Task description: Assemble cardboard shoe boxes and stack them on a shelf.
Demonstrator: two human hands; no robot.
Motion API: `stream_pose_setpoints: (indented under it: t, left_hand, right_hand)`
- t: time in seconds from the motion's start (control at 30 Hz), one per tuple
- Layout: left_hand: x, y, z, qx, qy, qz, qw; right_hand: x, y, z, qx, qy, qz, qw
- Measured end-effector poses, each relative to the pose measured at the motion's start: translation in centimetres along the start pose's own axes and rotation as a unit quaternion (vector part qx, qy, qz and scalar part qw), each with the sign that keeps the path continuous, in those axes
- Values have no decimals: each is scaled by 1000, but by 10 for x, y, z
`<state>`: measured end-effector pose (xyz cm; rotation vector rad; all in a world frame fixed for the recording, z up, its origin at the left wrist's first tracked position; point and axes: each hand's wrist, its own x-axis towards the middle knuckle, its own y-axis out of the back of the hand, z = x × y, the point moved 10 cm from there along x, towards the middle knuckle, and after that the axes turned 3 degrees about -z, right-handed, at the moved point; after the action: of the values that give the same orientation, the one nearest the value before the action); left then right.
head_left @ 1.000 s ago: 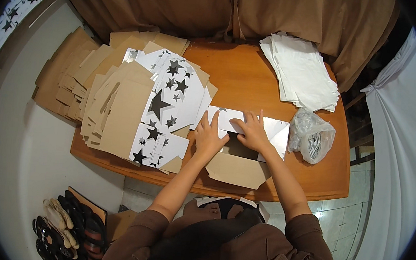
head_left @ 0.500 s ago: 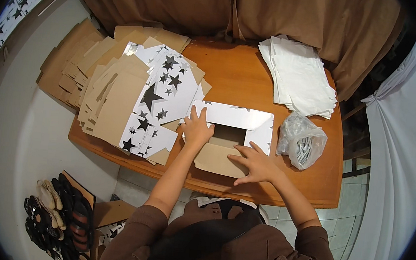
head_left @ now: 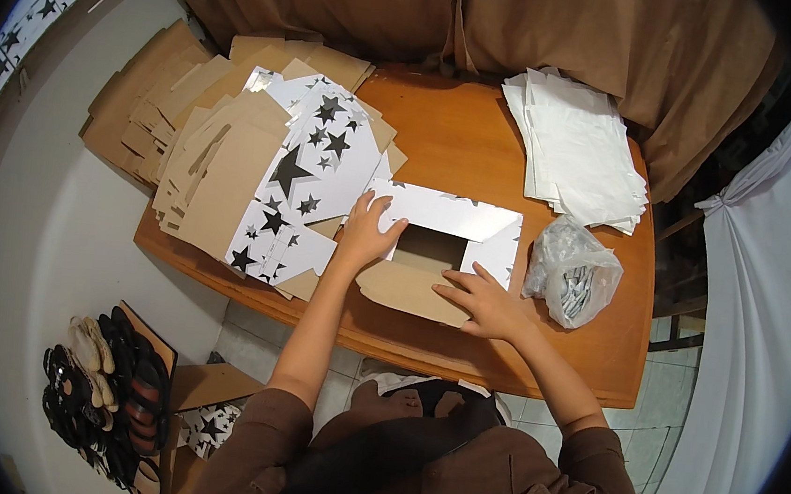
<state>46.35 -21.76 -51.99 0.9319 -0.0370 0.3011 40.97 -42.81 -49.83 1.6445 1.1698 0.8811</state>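
Brown curtains hang behind an orange-brown wooden table; fisheye rim blackens the corners. Far left: star-patterned panel, cut off by the rim, above a pale wall. Below, sandals crowd together, the darker ones hard to separate. Beside them, cardboard with a star print, partly hidden by the person's sleeve.

Table, left end: brown cardboard blanks fanned in overlapping layers, lower ones mostly covered. White star-printed blanks lie over their right side, reaching close to the box; cannot tell whether they touch it.

Centre, near edge: open cardboard box, white flaps at far and right sides, plain brown near flap folded outward. Interior dark, floor unclear. Left hand rests on the box's left side, covering much of it; thumb and fingers apart, lower fingers hidden. Right hand lies at the near right corner, fingers spread over the brown flap's end.

Right: clear plastic bag just beside the box, small silvery pieces inside, too blurred to identify. Behind it, stacked white sheets. Far right, white drape, its edge lost in the rim.
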Motion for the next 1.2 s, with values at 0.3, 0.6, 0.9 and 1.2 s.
stream_pose_setpoints:
  t: [0.3,0.6,0.9,1.2]
  left_hand:
    - [-15,32,-13,-266,-86,-89,956]
    - [-45,30,12,27,-200,72,977]
    - [-55,-1,36,125,-350,-60,926]
    - [-50,-10,30,90,-344,-100,929]
  right_hand:
    - [-8,31,47,319,-168,230,904]
    - [5,42,18,-192,-215,275,917]
    - [23,8,29,-169,-218,141,951]
    - [26,-3,40,-93,-228,82,966]
